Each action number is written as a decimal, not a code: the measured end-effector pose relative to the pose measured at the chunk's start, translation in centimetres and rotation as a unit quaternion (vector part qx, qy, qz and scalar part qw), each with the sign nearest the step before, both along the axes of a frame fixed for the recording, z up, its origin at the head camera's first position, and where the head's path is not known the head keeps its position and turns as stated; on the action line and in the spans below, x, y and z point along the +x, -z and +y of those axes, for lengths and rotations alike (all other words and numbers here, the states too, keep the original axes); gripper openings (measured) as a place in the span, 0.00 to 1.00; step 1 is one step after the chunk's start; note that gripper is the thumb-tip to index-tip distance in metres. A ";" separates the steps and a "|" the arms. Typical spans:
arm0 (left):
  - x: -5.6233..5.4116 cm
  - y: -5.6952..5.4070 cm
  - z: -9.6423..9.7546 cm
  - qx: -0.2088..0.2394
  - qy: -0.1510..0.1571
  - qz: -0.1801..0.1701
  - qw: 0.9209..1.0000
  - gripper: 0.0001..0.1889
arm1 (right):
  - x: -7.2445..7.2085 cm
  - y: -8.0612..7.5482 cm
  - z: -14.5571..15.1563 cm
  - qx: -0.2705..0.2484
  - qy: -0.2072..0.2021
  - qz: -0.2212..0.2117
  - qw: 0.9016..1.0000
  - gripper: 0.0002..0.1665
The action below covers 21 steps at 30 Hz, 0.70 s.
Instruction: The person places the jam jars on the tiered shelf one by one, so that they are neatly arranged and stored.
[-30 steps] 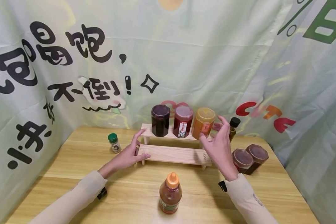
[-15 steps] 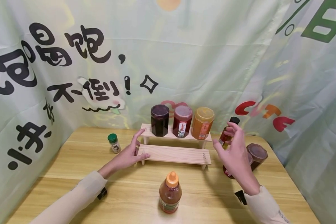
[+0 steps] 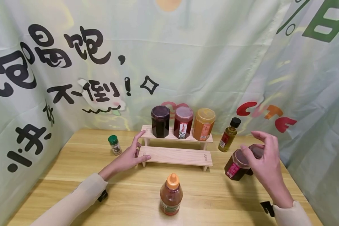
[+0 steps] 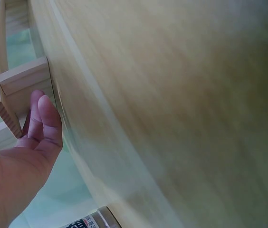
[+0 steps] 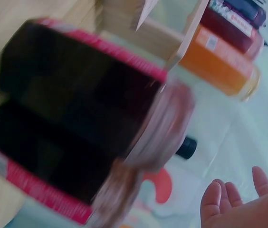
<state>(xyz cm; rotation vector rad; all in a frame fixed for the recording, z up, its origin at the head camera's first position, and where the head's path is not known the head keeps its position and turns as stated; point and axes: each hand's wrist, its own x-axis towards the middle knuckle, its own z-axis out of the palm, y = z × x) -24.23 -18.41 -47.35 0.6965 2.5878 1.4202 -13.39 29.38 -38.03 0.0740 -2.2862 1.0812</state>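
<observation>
My left hand (image 3: 127,157) holds the left end of a two-tier wooden shelf (image 3: 175,156), thumb on the lower board. In the left wrist view its fingers (image 4: 48,118) bend around the board's end. Three octagonal jars stand on the upper tier: a dark purple jar (image 3: 160,124), a red jar (image 3: 183,122) and an orange jar (image 3: 204,124). My right hand (image 3: 266,160) hovers over two dark jars on the table at the right, a nearer jar with a pink label (image 3: 234,169) and one behind it, partly hidden. Its fingers are spread, with nothing between them.
A squeeze bottle with an orange cap (image 3: 171,194) stands at the front middle. Left of the shelf is a green-capped shaker (image 3: 115,145). A small black-capped oil bottle (image 3: 228,136) stands right of it. A printed curtain (image 3: 186,69) hangs behind the table.
My right hand has moved away from the orange jar, rightward and toward me, to the dark jars. The left hand stays on the shelf.
</observation>
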 end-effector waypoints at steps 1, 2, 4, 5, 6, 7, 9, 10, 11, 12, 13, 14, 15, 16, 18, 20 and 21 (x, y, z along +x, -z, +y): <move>0.0 0.0 0.0 0.000 0.000 0.000 1.000 0.58 | 0.0 0.1 0.5 0.003 0.001 0.007 1.000 0.35; 0.0 -0.1 0.0 0.000 -0.001 0.001 1.000 0.58 | 0.0 0.2 0.9 0.004 0.000 0.012 1.000 0.35; 0.1 -0.1 0.0 -0.001 0.000 0.001 1.000 0.58 | 0.1 0.5 1.8 0.008 -0.002 0.023 1.000 0.35; 0.1 -0.2 0.0 -0.002 0.000 0.001 1.000 0.58 | 0.1 0.7 2.3 0.009 -0.004 0.029 1.000 0.35; 0.1 -0.2 0.0 -0.002 0.000 0.001 1.000 0.58 | 0.0 0.9 2.8 0.010 -0.005 0.033 0.999 0.34; 0.1 -0.2 0.0 -0.003 0.000 0.001 1.000 0.58 | 0.1 1.1 3.3 0.010 -0.006 0.035 0.999 0.34; 0.1 -0.3 0.0 -0.003 0.000 0.002 1.000 0.59 | 0.1 1.6 4.3 0.008 -0.010 0.036 0.999 0.34; 0.1 -0.3 0.0 -0.004 0.000 0.003 1.000 0.59 | 0.0 1.9 4.8 0.007 -0.013 0.035 0.999 0.34; 0.1 -0.3 0.0 -0.004 0.000 0.003 1.000 0.59 | 0.0 2.2 5.2 0.006 -0.016 0.032 0.999 0.34; 0.1 -0.3 0.0 -0.003 0.000 0.004 1.000 0.59 | 0.0 2.5 5.7 0.005 -0.018 0.029 0.999 0.35; 0.1 -0.3 0.0 -0.003 0.000 0.004 1.000 0.58 | 0.0 2.8 6.1 0.005 -0.021 0.024 0.999 0.35; 0.1 -0.3 0.0 -0.003 0.001 0.004 1.000 0.58 | 0.0 3.1 6.5 0.006 -0.022 0.019 1.000 0.36; 0.1 -0.2 0.0 -0.003 0.001 0.004 1.000 0.58 | 0.0 3.4 6.9 0.006 -0.026 0.012 1.000 0.37; 0.1 -0.2 0.0 -0.002 0.001 0.002 1.000 0.58 | 0.0 3.7 7.3 0.007 -0.031 0.005 0.999 0.38; 0.1 -0.2 0.0 -0.002 0.001 -0.001 1.000 0.58 | -0.1 4.3 8.0 0.007 -0.046 -0.013 0.999 0.39; 0.1 -0.2 0.0 -0.001 0.001 -0.003 1.000 0.58 | -0.2 4.8 8.5 0.006 -0.067 -0.028 0.997 0.41; 0.1 -0.2 0.0 -0.001 0.000 -0.003 1.000 0.58 | -0.3 5.0 8.8 0.005 -0.078 -0.035 0.996 0.42</move>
